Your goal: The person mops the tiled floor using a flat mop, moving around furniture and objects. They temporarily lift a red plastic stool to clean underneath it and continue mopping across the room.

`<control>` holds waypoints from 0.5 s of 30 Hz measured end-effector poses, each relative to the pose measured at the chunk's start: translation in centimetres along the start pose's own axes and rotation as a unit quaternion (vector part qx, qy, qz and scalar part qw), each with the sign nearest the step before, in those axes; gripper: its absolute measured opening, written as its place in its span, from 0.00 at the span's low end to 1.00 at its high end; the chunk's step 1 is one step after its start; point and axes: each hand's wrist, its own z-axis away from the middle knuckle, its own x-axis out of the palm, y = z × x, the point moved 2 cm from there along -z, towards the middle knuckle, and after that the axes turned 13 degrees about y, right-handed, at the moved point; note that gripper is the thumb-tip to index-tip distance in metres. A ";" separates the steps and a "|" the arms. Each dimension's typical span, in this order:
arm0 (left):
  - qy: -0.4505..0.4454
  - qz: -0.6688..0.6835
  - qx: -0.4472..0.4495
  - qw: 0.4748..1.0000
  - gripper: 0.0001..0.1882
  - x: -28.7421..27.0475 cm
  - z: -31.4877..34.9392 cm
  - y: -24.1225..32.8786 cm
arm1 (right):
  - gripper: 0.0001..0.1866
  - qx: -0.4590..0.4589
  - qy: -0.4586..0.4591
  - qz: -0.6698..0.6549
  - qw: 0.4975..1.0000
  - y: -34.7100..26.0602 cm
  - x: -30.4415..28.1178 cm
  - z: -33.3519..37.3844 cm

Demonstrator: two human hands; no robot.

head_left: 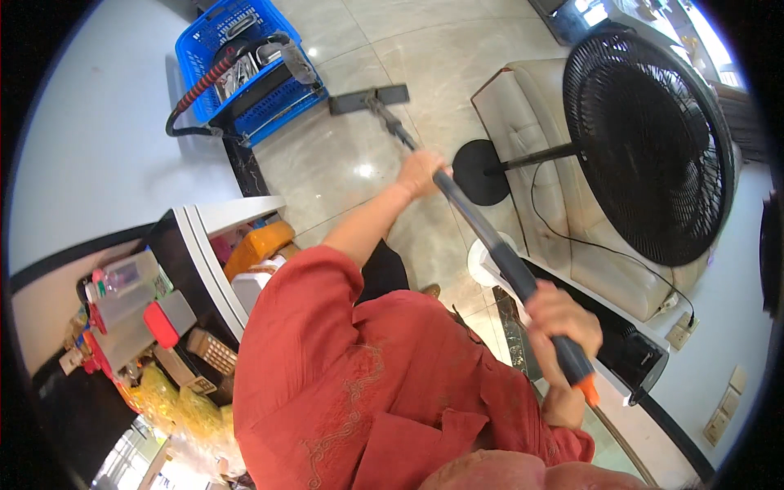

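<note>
A flat mop [488, 235] with a dark grey pole runs slantwise across the middle of the view. Its rectangular head [351, 102] lies on the glossy tiled floor, near the blue basket. My left hand [420, 173] is wrapped round the lower part of the pole, with the arm stretched forward. Higher up, close to the orange-tipped end, my right hand [563, 322] grips the same pole; its fingers are slightly blurred. Both sleeves are red.
A blue plastic basket [282, 122] holding tools stands far left by the wall. To the right are a black pedestal fan [649, 147], its round base [482, 172] and cord, and a cream sofa [523, 106]. A cluttered dark cabinet [184, 237] stands near left.
</note>
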 end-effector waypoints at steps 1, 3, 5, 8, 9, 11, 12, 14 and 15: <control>-0.029 -0.022 -0.016 0.999 0.09 0.6 2.2 3.6 | 0.04 0.032 0.010 -0.008 0.999 -1.5 -2.4 2.3; 0.036 0.046 0.027 0.998 0.06 2.5 8.2 8.7 | 0.10 0.073 0.062 -0.003 0.995 -5.0 -6.6 6.5; 0.038 0.126 0.038 0.991 0.07 3.3 12.1 15.2 | 0.10 0.062 0.070 -0.025 0.995 -7.1 -10.8 10.0; -0.017 0.161 0.051 0.985 0.11 4.6 16.1 21.0 | 0.11 0.055 -0.055 -0.028 0.997 -9.1 -16.9 13.4; -0.073 0.148 0.055 0.985 0.13 5.1 16.1 21.6 | 0.11 0.046 -0.072 -0.031 0.996 -9.2 -17.7 14.5; -0.175 0.117 0.046 0.977 0.16 4.8 15.7 21.6 | 0.09 0.024 -0.123 -0.043 0.991 -9.0 -18.6 15.1; -0.161 0.111 0.048 0.980 0.15 4.2 15.7 21.7 | 0.09 0.014 -0.124 -0.066 0.990 -8.9 -18.5 15.4; -0.135 0.097 0.050 0.985 0.14 2.7 15.7 21.4 | 0.09 -0.003 -0.128 -0.113 0.985 -8.6 -17.9 15.5; -0.139 0.074 0.047 0.986 0.13 1.8 15.7 21.0 | 0.09 -0.010 -0.134 -0.120 0.984 -8.6 -17.5 15.5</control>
